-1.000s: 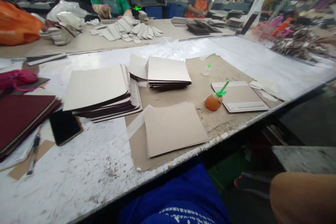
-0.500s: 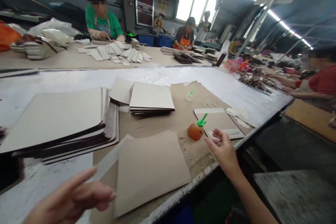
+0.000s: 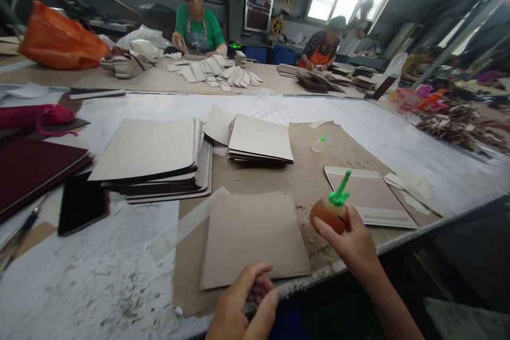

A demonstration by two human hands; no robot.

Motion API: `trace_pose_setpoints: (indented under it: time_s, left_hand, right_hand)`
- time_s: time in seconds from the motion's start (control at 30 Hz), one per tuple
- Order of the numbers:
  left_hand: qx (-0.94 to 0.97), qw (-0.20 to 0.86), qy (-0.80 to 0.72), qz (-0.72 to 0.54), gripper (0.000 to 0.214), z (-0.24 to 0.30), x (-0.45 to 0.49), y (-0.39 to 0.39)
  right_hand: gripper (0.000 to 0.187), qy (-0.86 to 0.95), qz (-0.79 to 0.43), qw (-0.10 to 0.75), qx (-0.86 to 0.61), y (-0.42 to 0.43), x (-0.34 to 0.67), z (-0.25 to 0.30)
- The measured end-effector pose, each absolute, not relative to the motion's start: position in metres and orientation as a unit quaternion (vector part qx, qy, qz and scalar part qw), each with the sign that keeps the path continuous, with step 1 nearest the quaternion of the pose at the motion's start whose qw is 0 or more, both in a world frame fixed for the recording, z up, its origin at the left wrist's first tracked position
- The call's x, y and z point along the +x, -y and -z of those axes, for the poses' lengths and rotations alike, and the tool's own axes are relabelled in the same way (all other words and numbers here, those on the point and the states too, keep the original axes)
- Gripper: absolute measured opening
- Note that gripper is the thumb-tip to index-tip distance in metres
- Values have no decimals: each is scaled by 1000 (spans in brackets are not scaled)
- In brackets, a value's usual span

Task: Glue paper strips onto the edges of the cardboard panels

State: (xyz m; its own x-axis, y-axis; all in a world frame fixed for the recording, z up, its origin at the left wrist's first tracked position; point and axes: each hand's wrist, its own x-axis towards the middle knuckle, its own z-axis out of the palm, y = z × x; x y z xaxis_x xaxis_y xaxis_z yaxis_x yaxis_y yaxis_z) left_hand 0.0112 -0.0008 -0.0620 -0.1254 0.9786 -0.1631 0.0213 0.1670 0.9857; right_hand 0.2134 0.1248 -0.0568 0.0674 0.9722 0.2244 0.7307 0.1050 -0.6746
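Note:
My right hand point(image 3: 354, 239) is closed around a round squeeze bottle point(image 3: 324, 215) of orange-brown liquid, its green nozzle pointing up. The bottle is upright at the near side of the table. My left hand point(image 3: 249, 300) holds nothing; its fingers are loosely curled, with the thumb apart. It is at the near edge of a tan board point(image 3: 255, 239), and I cannot tell whether it touches it. Right of the bottle lies another board point(image 3: 370, 199) with pale strips along its edges. A small clear bottle point(image 3: 317, 145) with a green tip stands farther back.
Two stacks of pale boards, a larger one point(image 3: 147, 149) and a smaller one point(image 3: 261, 138), stand beyond the tan board. A black phone point(image 3: 83, 204) and a dark red folder point(image 3: 37, 172) lie left. Across the table, a person in green point(image 3: 201, 32) sits by scattered pale pieces point(image 3: 213, 71).
My right hand has closed on the orange-brown squeeze bottle. My left hand has moved right to the tan board's near edge. The view has turned left, bringing the phone and folder in.

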Motion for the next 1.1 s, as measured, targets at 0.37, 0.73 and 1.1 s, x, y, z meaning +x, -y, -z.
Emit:
trace_pose_setpoints:
  time_s: [0.37,0.73,1.1]
  left_hand:
    - [290,697,-379,-535,46,36,3,4]
    - [269,740,-371,-492,60,30,-2,4]
    - [575,195,-649,-459,16,77,-75,14]
  right_hand:
    - [64,797,-283,275,-457,-26,144,42]
    - [54,556,-413,493,-526,-17,122,51]
    - [54,617,-475,331,-533,-74,132,35]
